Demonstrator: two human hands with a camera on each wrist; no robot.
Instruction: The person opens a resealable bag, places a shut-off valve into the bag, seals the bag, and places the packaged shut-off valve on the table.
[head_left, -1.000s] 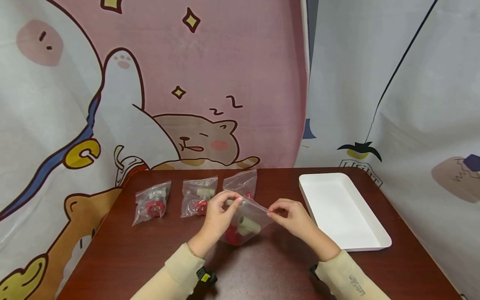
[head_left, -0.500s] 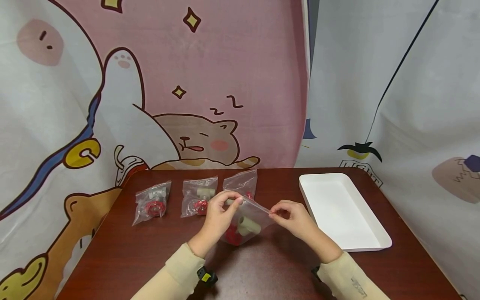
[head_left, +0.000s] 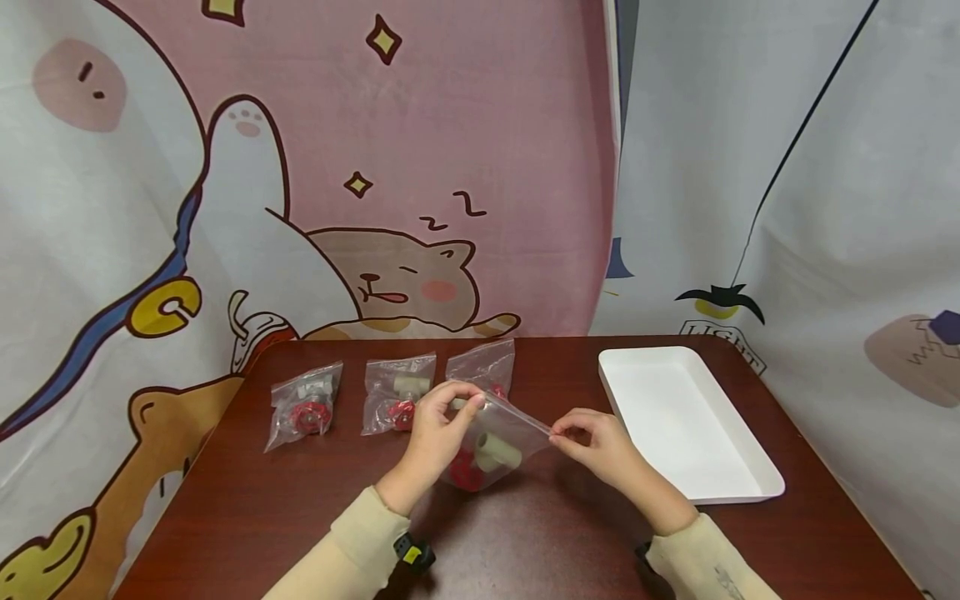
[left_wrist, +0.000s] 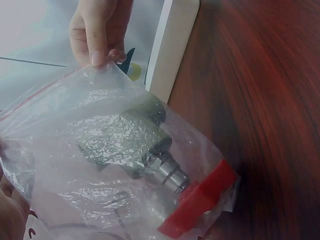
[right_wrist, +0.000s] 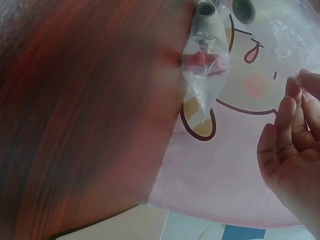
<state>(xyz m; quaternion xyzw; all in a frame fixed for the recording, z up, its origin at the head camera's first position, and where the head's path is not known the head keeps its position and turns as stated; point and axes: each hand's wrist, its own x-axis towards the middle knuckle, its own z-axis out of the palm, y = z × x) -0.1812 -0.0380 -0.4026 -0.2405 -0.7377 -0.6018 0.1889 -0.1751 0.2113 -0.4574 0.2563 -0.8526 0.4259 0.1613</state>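
A clear zip bag (head_left: 525, 442) hangs tilted between my two hands above the table. Inside it lies a valve (left_wrist: 135, 137) with a grey-green pipe body and a red handle (left_wrist: 200, 200). My left hand (head_left: 435, 425) pinches the bag's top edge near its left end, thumb against fingers. At the edge's right end, my right hand (head_left: 600, 446) pinches the corner between thumb and index finger. A red line runs along this top edge in the left wrist view. Whether the seal is fully pressed together cannot be told.
Three similar bagged valves lie at the back: a left bag (head_left: 306, 404), a middle bag (head_left: 397, 396), and a third bag (head_left: 483, 362) partly behind my left hand. A white tray (head_left: 757, 471) stands on the brown table (head_left: 525, 542), right of my right hand.
My right hand has slid rightward and slightly down along the bag's top edge to its corner. My left hand stays put, and the other bags and tray have not moved.
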